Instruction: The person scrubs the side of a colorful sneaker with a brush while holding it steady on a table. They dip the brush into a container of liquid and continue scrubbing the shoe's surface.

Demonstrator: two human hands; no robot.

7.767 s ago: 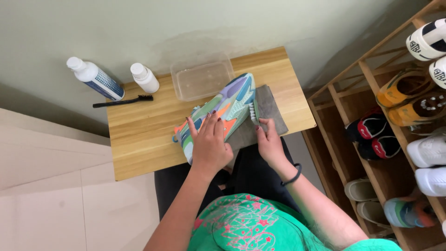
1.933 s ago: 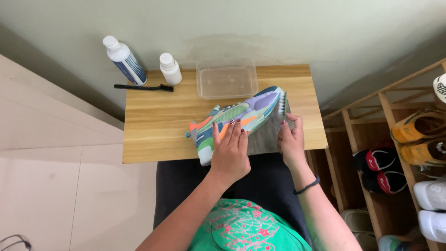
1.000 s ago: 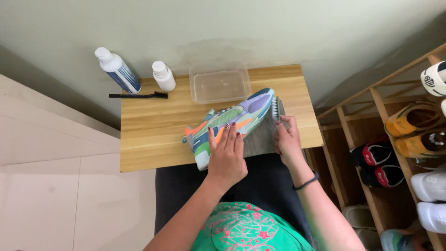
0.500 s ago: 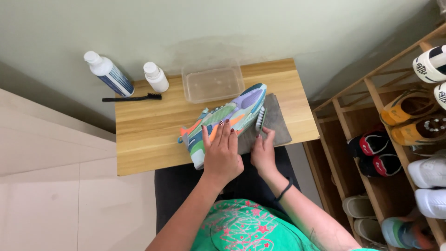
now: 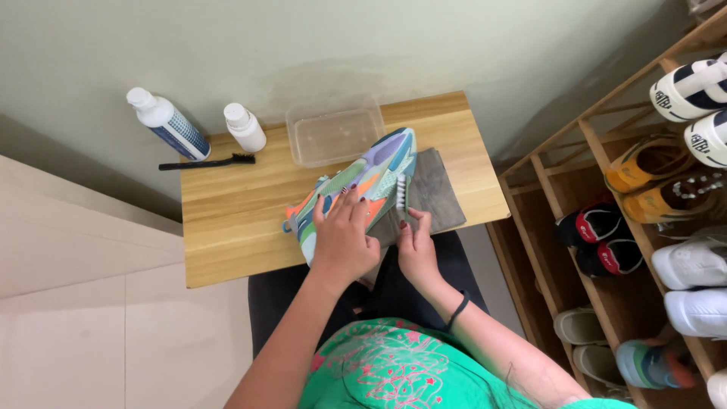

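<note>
Left hand (image 5: 344, 238): pressed flat on the multicoloured sneaker (image 5: 356, 185), fingers spread, pinning it steady.
Right hand (image 5: 416, 246): closed around a small brush (image 5: 401, 193), bristles against the sneaker's side.
Sneaker: lies on its side on the wooden bench (image 5: 227, 227), partly over a grey cloth (image 5: 435, 189) that shields the surface.
Clear tray (image 5: 335, 135): behind the sneaker; contents cannot be told.
Bottles (image 5: 168, 123): two, capped, upright at the rear.

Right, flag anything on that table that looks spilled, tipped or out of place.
Nothing stands out. Both bottles stand upright, the black brush lies flat, and the clear tray sits level. The left hand steadies the sneaker on the grey cloth.
</note>
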